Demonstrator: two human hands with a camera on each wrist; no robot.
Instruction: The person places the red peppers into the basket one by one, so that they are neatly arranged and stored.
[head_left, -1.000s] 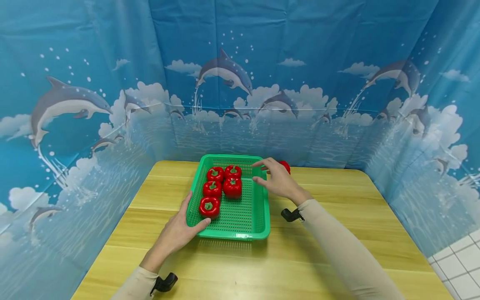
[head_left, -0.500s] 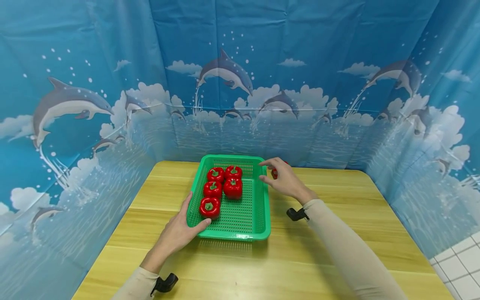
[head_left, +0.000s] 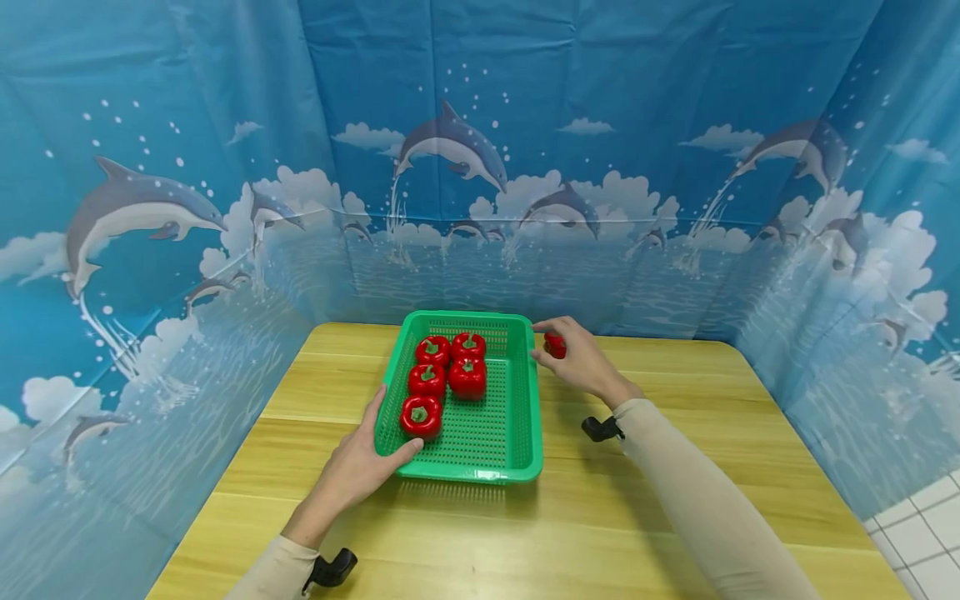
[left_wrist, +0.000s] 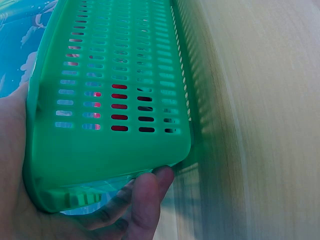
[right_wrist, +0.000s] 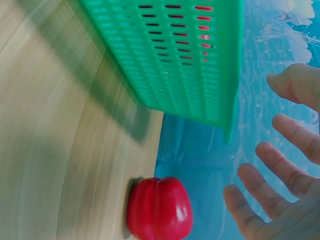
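A green slotted basket stands on the wooden table and holds several red bell peppers. My left hand grips its near left corner, thumb over the rim beside the nearest pepper; the left wrist view shows fingers curled under the basket. One more red pepper lies on the table just outside the far right corner. My right hand hovers around it with fingers spread; in the right wrist view the hand is apart from the pepper, beside the basket's wall.
A blue dolphin-print curtain encloses the table on three sides, close behind the basket. Bare wooden tabletop stretches to the right of the basket and in front of it. White floor tiles show at the lower right.
My right hand has drawn away from above the basket to the right, and it now cups around the loose pepper on the table. The left hand and the basket have stayed put.
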